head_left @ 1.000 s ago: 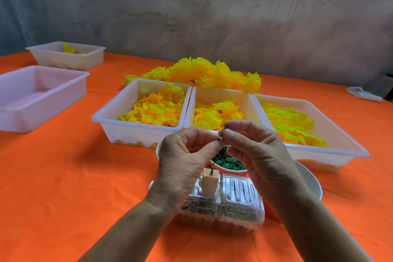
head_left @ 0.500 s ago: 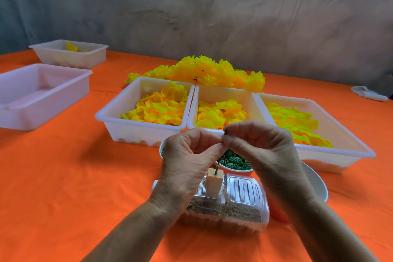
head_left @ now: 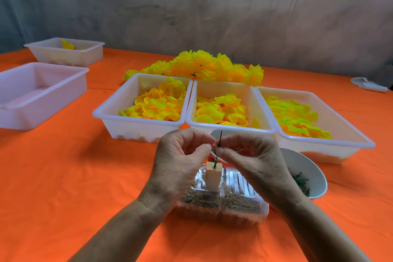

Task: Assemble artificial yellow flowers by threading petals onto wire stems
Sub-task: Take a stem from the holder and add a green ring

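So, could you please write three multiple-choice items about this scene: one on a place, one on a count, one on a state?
1. Where does the wire stem stand?
A. in the wooden block
B. in the far left tray
C. flat on the cloth

2. How many white trays holding yellow petals sit side by side just beyond the hands?
A. one
B. three
C. five

3. What is the state of the large tray at the left edge?
A. heaped with petals
B. upside down
C. no petals showing in it

Answers: 1 A, the wire rises from the top of the wooden block, between the left hand and right hand. 2 B, the left tray, middle tray and right tray stand in a row. 3 C, the large tray shows only its bare inside.
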`<control>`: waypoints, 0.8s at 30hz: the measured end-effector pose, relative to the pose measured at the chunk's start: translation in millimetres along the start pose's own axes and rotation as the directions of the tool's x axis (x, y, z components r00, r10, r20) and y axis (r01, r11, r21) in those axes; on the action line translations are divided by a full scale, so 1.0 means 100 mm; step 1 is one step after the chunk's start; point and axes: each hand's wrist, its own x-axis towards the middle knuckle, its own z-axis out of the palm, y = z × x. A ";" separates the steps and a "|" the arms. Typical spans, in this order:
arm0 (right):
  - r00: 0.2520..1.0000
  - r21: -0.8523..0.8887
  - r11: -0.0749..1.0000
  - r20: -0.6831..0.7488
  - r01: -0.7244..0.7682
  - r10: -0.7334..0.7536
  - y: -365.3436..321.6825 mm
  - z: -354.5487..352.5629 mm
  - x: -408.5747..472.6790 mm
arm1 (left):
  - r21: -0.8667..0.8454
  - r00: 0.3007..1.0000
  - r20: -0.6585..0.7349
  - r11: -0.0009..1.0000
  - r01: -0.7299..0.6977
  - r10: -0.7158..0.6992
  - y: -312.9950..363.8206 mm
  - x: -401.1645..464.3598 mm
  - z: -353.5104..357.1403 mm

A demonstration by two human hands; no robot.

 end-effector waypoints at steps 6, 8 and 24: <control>0.999 -0.062 0.997 0.020 -0.037 0.039 0.09 0.00 -0.05 | 0.061 0.999 0.004 0.998 0.034 -0.035 -0.08 0.00 0.00; 0.999 -0.078 0.996 0.020 -0.046 0.048 0.11 0.00 -0.06 | 0.072 0.998 0.015 0.995 0.064 -0.065 -0.11 0.01 0.00; 0.998 -0.079 0.996 0.042 -0.052 0.056 0.04 -0.01 -0.07 | 0.916 0.987 -0.082 0.381 0.130 -0.140 -0.55 1.74 -0.73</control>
